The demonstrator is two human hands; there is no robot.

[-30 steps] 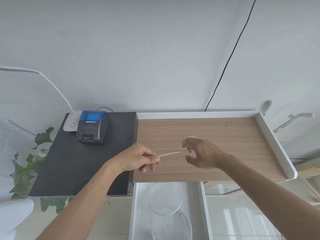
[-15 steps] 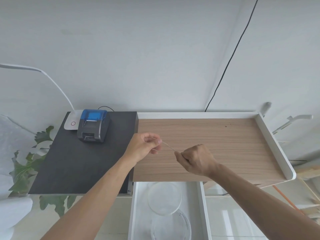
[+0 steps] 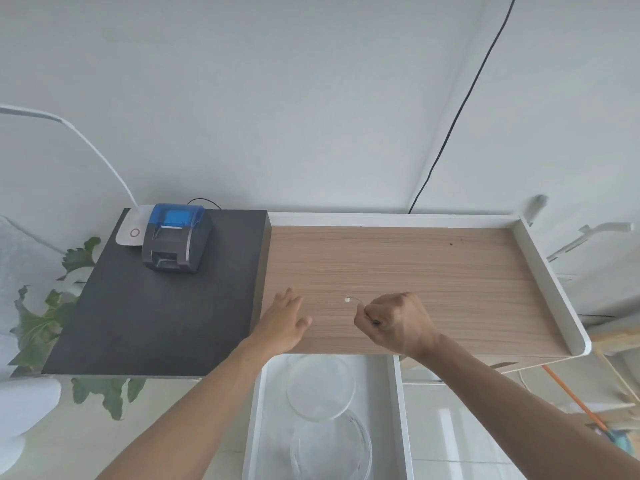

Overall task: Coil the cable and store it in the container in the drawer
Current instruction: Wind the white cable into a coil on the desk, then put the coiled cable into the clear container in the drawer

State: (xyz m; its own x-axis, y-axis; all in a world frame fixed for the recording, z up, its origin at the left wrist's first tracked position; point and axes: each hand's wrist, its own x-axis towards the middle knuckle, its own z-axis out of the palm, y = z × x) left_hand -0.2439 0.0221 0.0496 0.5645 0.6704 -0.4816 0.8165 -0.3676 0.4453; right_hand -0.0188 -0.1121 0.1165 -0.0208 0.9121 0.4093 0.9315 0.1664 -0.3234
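Note:
My right hand (image 3: 398,323) is a closed fist over the wooden desktop (image 3: 433,268), wrapped around the white cable (image 3: 353,300). Only a short end with a small white plug sticks out to the left of the fist; the remainder is hidden inside it. My left hand (image 3: 285,322) hovers flat with spread fingers at the desk's left front corner, holding nothing. Below the desk edge the white drawer (image 3: 400,410) stands pulled out. Inside it lie a clear round lid (image 3: 320,388) and a clear round container (image 3: 330,448).
A grey and blue small printer (image 3: 176,239) sits at the back of a black surface (image 3: 152,313) on the left, beside a white lamp base (image 3: 130,230). Green leaves (image 3: 41,323) hang at the far left. A raised white rim (image 3: 550,289) borders the desk's right side.
My left hand let go of the cable end and dropped flat toward the desk corner. My right hand closed into a fist with the cable gathered inside.

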